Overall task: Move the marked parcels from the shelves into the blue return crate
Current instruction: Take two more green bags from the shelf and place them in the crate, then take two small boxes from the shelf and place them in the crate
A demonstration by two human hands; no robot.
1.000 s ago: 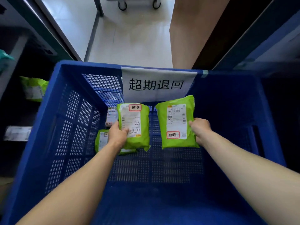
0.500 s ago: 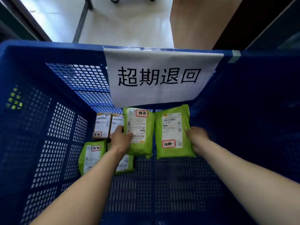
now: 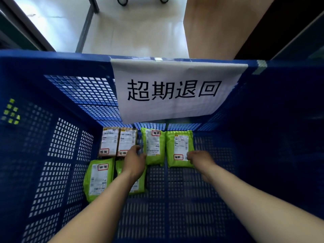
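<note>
Both my arms reach down into the blue return crate [image 3: 52,85]. My left hand [image 3: 135,160] grips the left edge of a green parcel [image 3: 153,146] with a red-framed mark at its top. My right hand [image 3: 199,159] holds the lower right corner of a second green parcel [image 3: 180,148], marked at its bottom. These two parcels lie side by side, low on the crate floor by the far wall. Two brown marked parcels [image 3: 109,141] lie to their left. Another green parcel [image 3: 99,178] lies nearer, and one more [image 3: 138,186] is partly hidden under my left forearm.
A white paper sign [image 3: 175,90] with black characters hangs over the crate's far wall. The right and near parts of the perforated crate floor [image 3: 192,207] hold no parcels. Beyond the crate are pale floor tiles [image 3: 131,32], a cart's wheels and a brown panel.
Both hands have gone lower and farther into the crate with the two green parcels, which now lie near the floor by the far wall. My view has moved closer over the crate.
</note>
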